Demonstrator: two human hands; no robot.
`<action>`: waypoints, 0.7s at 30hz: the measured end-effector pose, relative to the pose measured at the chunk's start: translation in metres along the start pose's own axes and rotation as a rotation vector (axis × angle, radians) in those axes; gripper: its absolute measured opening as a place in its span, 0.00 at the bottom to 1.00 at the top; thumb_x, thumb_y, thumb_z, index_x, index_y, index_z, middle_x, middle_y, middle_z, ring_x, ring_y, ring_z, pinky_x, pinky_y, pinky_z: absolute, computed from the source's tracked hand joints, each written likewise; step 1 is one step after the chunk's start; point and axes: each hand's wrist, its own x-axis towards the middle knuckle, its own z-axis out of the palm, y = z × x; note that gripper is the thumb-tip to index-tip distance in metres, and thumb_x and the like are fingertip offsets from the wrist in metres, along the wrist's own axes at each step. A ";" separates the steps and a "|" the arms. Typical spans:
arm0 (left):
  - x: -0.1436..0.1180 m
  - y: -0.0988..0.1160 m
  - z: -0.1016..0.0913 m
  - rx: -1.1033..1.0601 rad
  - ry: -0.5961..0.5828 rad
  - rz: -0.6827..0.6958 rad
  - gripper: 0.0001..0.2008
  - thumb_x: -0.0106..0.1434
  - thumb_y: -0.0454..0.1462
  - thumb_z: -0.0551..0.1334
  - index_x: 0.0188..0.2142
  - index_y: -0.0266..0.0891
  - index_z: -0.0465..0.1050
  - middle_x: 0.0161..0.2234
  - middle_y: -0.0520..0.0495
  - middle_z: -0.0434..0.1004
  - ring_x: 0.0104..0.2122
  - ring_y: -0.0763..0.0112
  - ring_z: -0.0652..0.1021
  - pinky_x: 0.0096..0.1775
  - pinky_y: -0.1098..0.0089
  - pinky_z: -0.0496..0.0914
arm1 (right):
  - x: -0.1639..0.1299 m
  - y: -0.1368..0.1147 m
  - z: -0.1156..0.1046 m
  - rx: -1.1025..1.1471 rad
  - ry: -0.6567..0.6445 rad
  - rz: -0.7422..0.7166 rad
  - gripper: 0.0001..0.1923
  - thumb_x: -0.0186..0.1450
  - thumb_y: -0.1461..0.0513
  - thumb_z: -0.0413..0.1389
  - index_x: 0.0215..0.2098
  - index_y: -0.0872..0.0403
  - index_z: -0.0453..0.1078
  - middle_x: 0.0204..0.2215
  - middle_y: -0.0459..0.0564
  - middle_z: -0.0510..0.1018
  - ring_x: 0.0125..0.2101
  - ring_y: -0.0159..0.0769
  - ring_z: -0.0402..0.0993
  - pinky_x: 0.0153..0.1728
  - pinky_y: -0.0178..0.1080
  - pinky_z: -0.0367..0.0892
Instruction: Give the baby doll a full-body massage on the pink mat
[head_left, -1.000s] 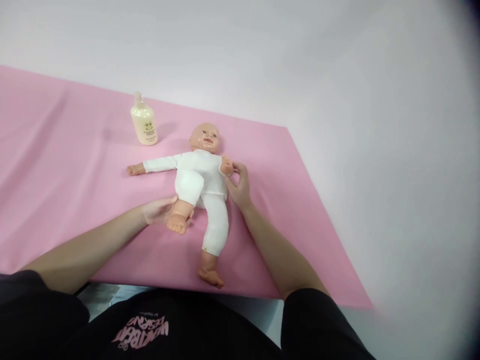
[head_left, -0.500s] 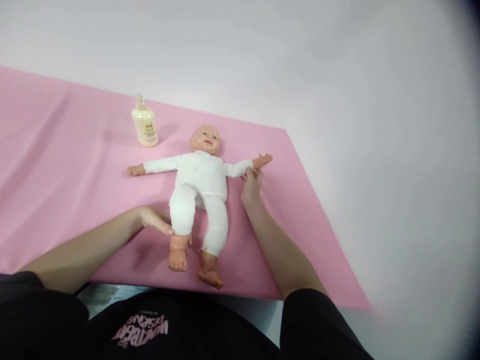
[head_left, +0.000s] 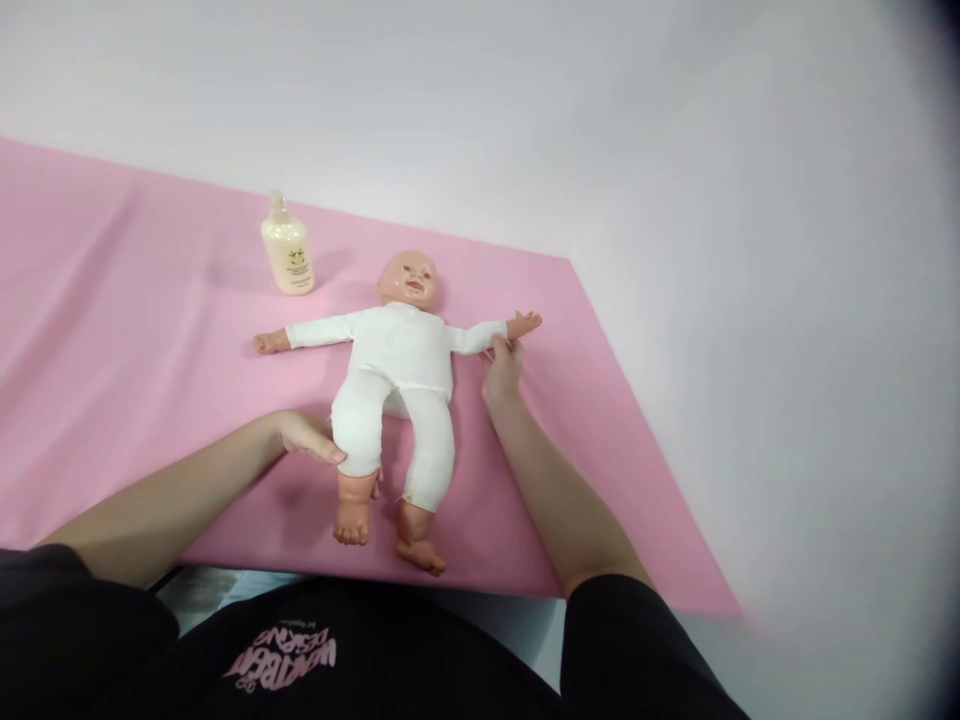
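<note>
while the left hand (head_left: 304, 438) lies flat against the doll (head_left: 397, 365), the right hand's (head_left: 501, 372) fingers hide their pinch.

Doll (head_left: 396, 375) lies on its back on the sheet (head_left: 150, 330) over the tabletop; bottle (head_left: 287, 246) stands behind, to its left

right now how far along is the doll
The doll lies face up on the pink sheet, dressed in white, arms spread, legs straight. The left hand touches one leg; the right hand pinches the sleeve near the wrist. The bottle stands upright beyond it, untouched.
</note>
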 end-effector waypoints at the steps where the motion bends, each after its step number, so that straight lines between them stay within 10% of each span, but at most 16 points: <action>1: 0.000 0.001 0.001 -0.001 0.015 0.000 0.33 0.60 0.56 0.73 0.55 0.35 0.79 0.50 0.38 0.85 0.56 0.47 0.81 0.59 0.59 0.74 | 0.000 0.000 0.000 -0.003 -0.009 0.000 0.24 0.60 0.52 0.60 0.53 0.47 0.63 0.57 0.53 0.73 0.54 0.41 0.76 0.51 0.49 0.77; 14: -0.001 -0.008 -0.004 0.013 0.092 -0.029 0.50 0.52 0.76 0.60 0.53 0.37 0.77 0.44 0.35 0.85 0.52 0.48 0.82 0.54 0.59 0.75 | 0.002 -0.007 -0.003 -0.144 0.007 -0.022 0.32 0.63 0.49 0.58 0.63 0.47 0.60 0.57 0.54 0.74 0.45 0.39 0.77 0.32 0.37 0.70; 21: -0.003 -0.004 -0.004 -0.023 0.133 -0.015 0.40 0.61 0.67 0.64 0.53 0.35 0.79 0.45 0.35 0.85 0.53 0.47 0.82 0.57 0.57 0.74 | 0.002 -0.009 0.000 -0.114 0.049 0.038 0.29 0.64 0.45 0.56 0.58 0.50 0.66 0.50 0.54 0.77 0.39 0.36 0.76 0.28 0.33 0.64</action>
